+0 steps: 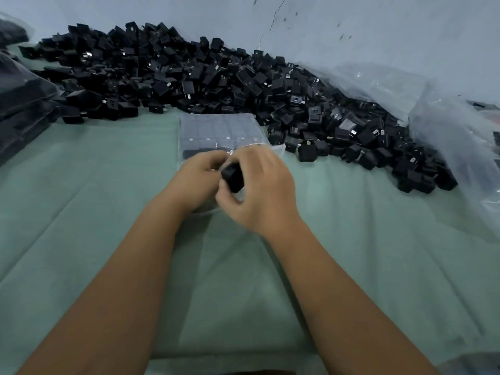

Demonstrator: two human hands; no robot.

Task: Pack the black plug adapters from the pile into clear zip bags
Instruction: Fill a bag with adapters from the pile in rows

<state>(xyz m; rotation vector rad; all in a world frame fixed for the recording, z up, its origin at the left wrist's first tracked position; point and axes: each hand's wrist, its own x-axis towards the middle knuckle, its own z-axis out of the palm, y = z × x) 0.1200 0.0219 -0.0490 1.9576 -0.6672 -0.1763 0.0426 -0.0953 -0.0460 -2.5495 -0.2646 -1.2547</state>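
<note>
A long pile of black plug adapters (205, 77) runs along the wall from far left to right. In front of it a clear zip bag (219, 131) lies flat on the green cloth, with rows of adapters inside. My right hand (259, 190) grips one black adapter (232, 176) at the bag's near edge. My left hand (197, 177) pinches the bag's near edge right beside it. The bag's opening is hidden behind my hands.
Green cloth (94, 212) covers the work surface. Filled bags of dark goods (21, 104) are stacked at the far left. A large crumpled clear plastic sheet (446, 125) lies at the right beside the pile. The pale wall (351, 28) stands behind.
</note>
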